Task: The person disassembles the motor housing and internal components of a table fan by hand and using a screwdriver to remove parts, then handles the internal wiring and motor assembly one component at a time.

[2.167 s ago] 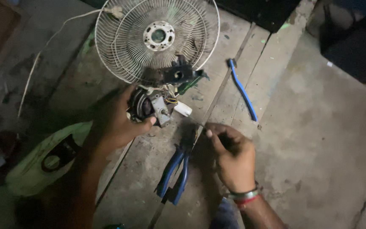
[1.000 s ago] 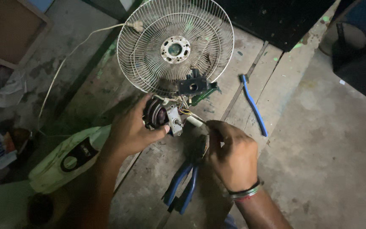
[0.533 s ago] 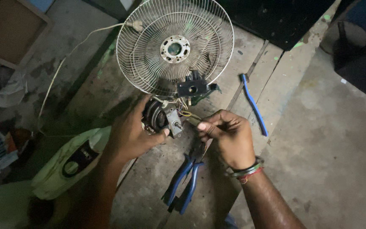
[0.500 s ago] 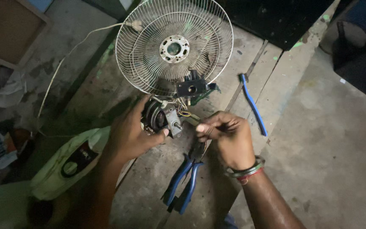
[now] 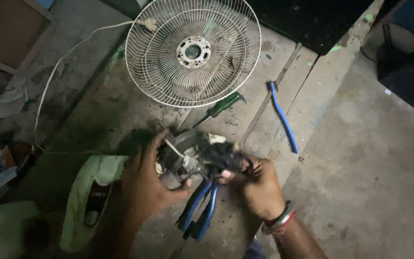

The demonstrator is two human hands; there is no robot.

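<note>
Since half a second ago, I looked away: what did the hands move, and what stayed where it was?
The fan motor has come away from the wire fan guard, toward the person, over the blue-handled pliers. The left hand still grips it; the right hand now holds its black part. A green screwdriver is uncovered. The guard, pliers and blue tool stayed.

Dim light, floor is grey concrete (image 5: 370, 158) on the 3 o'clock side, meeting worn wooden planks (image 5: 245, 110) that run diagonally through the middle. At 12 o'clock a white wire fan guard (image 5: 226, 72) lies flat with a white cable (image 5: 61, 62) trailing toward 9 o'clock, a dark panel (image 5: 312, 24) just past it. Brown board (image 5: 5, 29) at 10 o'clock, crumpled paper litter (image 5: 5, 98) at 9, a dark box (image 5: 408, 72) at 2.
</note>
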